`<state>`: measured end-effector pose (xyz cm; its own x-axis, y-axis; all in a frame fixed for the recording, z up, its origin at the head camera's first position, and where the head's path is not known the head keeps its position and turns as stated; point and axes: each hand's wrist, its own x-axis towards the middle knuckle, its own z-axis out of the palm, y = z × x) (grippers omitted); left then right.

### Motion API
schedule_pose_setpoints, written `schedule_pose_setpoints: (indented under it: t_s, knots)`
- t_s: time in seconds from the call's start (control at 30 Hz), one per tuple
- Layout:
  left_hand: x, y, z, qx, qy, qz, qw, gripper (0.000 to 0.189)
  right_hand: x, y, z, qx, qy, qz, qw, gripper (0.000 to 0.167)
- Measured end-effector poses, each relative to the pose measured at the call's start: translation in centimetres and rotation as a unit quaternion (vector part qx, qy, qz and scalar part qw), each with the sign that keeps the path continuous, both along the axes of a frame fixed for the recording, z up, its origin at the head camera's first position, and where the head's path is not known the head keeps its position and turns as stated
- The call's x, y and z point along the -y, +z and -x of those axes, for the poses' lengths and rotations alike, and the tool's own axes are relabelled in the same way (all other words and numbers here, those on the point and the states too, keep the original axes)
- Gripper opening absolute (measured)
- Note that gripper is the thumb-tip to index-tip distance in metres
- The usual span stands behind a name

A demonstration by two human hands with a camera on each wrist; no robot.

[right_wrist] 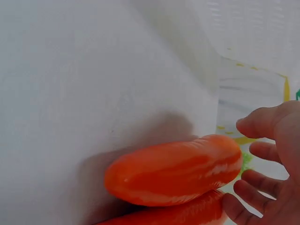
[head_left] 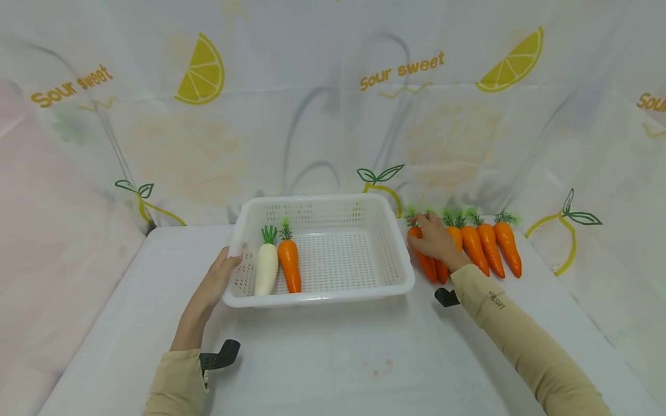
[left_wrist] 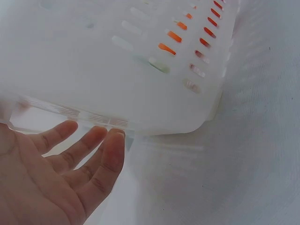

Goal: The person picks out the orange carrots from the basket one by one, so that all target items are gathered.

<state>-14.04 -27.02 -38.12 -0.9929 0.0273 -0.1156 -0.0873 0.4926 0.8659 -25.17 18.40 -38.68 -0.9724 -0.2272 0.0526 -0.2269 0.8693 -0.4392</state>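
A white plastic basket holds a white radish and an orange carrot, side by side at its left end. My left hand grips the basket's left rim, thumb on top; in the left wrist view its fingertips lie against the rim from below. Over the leftmost carrot of a row at the right is my right hand. The right wrist view shows its fingers spread apart near the leafy end of that carrot, with another carrot right beside it.
Several more carrots lie in the row to the right, green tops toward the back. A white cloth covers the table. Behind it hangs a white curtain printed with lemons and lettering.
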Motion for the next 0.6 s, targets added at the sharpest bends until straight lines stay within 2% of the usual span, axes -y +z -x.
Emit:
schedule_pose_setpoints:
  t_s: [0.23,0.47,0.6]
  knots:
    - [0.1,0.2,0.0,0.003,-0.005,-0.002,1.0,0.057,0.1,0.6,0.4,-0.006,-0.001,0.055,0.9984,0.04]
    - [-0.2,0.3,0.1,-0.002,-0.005,-0.01,0.9999,0.058,0.8,3.5,0.5,-0.012,-0.01,0.127,0.9918,0.039]
    - [-0.2,0.2,-0.1,0.005,0.0,-0.013,0.9999,0.058,1.5,4.4,0.7,-0.013,-0.009,0.148,0.9889,0.039]
